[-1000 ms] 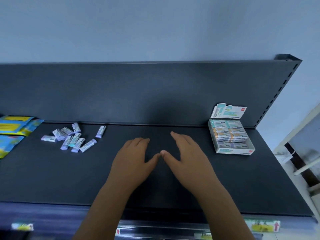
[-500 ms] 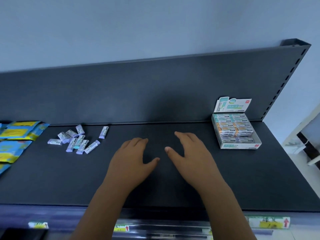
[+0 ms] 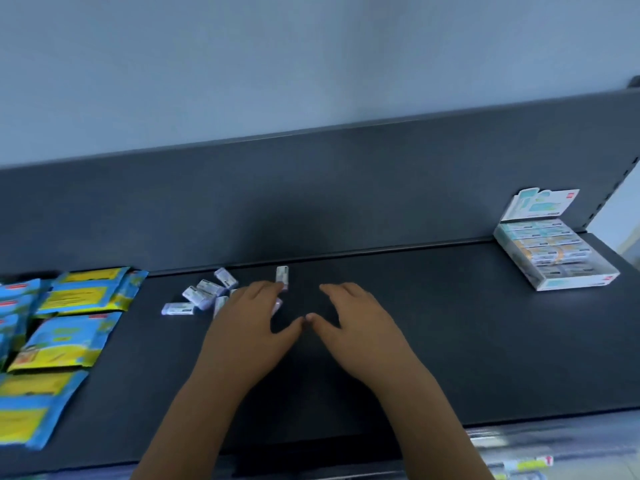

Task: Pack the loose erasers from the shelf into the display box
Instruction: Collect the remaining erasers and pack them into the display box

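Left hand (image 3: 249, 329) and right hand (image 3: 360, 329) spread flat, empty, over the shelf (image 3: 450, 341), erasers (image 3: 204, 294) just beyond the left hand, display box (image 3: 554, 254) well right.

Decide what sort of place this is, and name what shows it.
Most likely a shop's stationery aisle: a dark metal shelf with price labels along its front edge, an open eraser display box, and stacked blue-and-yellow packets.

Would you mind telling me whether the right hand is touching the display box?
Apart. The head view shows a wide stretch of bare shelf between the right hand and the display box.
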The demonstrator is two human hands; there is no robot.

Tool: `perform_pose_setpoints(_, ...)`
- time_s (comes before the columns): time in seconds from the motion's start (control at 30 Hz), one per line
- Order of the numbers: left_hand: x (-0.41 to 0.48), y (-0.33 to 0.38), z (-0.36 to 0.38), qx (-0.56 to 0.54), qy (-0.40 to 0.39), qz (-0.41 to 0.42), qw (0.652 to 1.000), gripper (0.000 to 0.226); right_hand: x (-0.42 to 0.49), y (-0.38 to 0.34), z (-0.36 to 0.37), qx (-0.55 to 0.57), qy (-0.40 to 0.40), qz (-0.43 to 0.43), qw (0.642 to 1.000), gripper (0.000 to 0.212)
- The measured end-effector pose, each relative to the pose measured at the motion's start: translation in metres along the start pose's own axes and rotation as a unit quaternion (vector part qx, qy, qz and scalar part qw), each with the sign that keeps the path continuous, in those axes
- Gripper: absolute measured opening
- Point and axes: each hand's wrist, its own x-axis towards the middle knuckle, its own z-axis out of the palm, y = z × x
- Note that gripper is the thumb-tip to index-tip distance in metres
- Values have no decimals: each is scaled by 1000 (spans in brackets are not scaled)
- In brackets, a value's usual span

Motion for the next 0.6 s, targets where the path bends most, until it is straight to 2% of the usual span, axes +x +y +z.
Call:
perform_pose_setpoints(0.13, -7, -64, -22, -6, -9, -18, 1000, 68, 12, -45, 40, -7, -1, 1, 1000, 54)
perform_pose_setpoints(0.27, -16, -107, -35, -24, -25, -9, 999, 51, 17, -78, 68, -29, -12, 11, 999, 47)
perform_pose_setpoints(0.37, -22, -133, -37, -30, -18, -13, 999, 52, 21, -97, 86, -45, -18, 14, 999, 39)
perform_pose_setpoints(0.6, -23, -166, -37, -39, -49, 3, 998, 51, 21, -116, 112, -130, -7, 21, 991, 39)
